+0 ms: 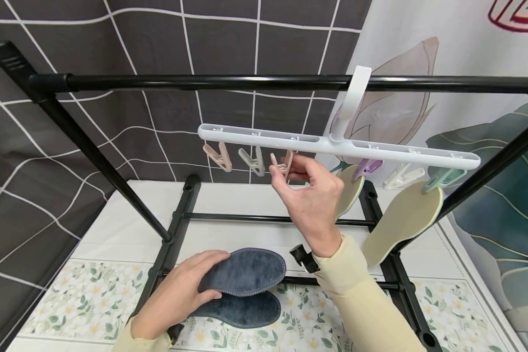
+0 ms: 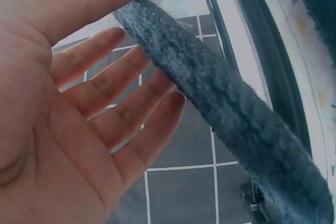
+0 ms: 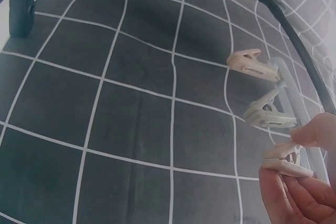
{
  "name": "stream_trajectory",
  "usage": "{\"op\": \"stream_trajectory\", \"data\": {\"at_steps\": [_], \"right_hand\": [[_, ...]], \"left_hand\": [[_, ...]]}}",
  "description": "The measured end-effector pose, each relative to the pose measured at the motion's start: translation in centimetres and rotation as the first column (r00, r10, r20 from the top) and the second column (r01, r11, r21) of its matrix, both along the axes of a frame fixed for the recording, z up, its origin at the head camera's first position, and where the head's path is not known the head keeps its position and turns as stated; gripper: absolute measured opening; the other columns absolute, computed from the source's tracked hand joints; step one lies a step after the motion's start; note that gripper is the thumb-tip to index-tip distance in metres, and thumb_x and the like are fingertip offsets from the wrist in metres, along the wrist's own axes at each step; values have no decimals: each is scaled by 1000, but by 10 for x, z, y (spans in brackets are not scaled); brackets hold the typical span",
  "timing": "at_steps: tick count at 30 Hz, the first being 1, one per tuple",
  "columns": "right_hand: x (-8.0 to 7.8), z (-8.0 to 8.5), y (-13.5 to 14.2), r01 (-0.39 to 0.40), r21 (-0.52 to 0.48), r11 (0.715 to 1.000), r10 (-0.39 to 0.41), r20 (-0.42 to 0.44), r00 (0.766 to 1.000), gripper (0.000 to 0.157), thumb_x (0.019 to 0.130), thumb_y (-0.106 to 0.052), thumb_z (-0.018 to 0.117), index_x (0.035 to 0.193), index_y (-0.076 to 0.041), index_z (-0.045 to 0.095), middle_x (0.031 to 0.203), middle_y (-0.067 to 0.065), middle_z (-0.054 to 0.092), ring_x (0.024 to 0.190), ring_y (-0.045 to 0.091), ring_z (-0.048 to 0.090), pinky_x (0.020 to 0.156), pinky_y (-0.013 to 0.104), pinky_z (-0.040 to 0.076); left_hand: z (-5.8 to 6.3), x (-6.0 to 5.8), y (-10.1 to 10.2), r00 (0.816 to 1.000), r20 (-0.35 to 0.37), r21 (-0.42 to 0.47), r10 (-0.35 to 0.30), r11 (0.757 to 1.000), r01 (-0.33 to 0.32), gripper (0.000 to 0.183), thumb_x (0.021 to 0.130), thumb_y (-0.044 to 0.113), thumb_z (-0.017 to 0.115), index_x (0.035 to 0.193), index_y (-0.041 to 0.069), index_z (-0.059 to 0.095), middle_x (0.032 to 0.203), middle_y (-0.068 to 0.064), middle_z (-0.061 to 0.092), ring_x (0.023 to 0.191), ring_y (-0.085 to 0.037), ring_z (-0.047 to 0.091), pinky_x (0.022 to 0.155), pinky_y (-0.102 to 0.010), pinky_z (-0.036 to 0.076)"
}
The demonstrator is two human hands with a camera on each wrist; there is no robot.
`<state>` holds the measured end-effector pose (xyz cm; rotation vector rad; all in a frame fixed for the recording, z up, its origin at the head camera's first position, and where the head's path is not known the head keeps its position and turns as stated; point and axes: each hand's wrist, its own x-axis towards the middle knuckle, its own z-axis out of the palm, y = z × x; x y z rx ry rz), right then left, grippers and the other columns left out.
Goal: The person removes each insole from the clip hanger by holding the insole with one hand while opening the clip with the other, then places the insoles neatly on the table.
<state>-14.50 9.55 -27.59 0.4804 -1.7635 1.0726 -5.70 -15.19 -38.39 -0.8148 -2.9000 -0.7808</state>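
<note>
My left hand (image 1: 180, 291) holds a dark blue fuzzy insole (image 1: 246, 271) by one end, thumb against its near edge. A matching blue insole (image 1: 255, 312) shows just below it over the floral mat. At the hanger, my right hand (image 1: 310, 195) pinches a pinkish clip (image 1: 287, 164) between thumb and fingers; the right wrist view shows this clip (image 3: 287, 160) too. The white clip hanger (image 1: 264, 139) hooks over the black rail. Left of the pinched clip hang a grey-green clip (image 1: 253, 161) and a pink clip (image 1: 219, 157), both with nothing in them.
Two pale yellow insoles hang at the right, one (image 1: 402, 222) from a green clip (image 1: 444, 178), the other (image 1: 346, 193) from a purple clip (image 1: 367, 167). A white clip (image 1: 402, 176) hangs between. The black rack's rail (image 1: 211, 82) crosses above; a dark checked curtain (image 1: 158, 54) hangs behind.
</note>
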Motion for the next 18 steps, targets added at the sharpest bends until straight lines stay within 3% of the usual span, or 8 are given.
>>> {"op": "stream_trajectory", "data": {"at_steps": [8, 18], "right_hand": [[0, -1, 0, 14, 6, 1000, -14, 0, 1000, 22, 76, -22, 72, 87, -3, 70, 77, 1, 69, 61, 9, 64, 61, 22, 51], [0, -1, 2, 3, -4, 1000, -3, 2, 1000, 21, 77, -21, 72, 88, -3, 71, 77, 0, 69, 62, 8, 64, 61, 22, 51]], "left_hand": [[-5, 9, -1, 1000, -2, -14, -10, 1000, 9, 76, 66, 28, 83, 133, 26, 48, 132, 11, 47, 120, -10, 46, 94, -32, 45], [-9, 21, -2, 999, 49, -22, 9, 1000, -7, 78, 66, 29, 83, 134, 33, 45, 133, 16, 45, 120, -10, 47, 92, -34, 45]]}}
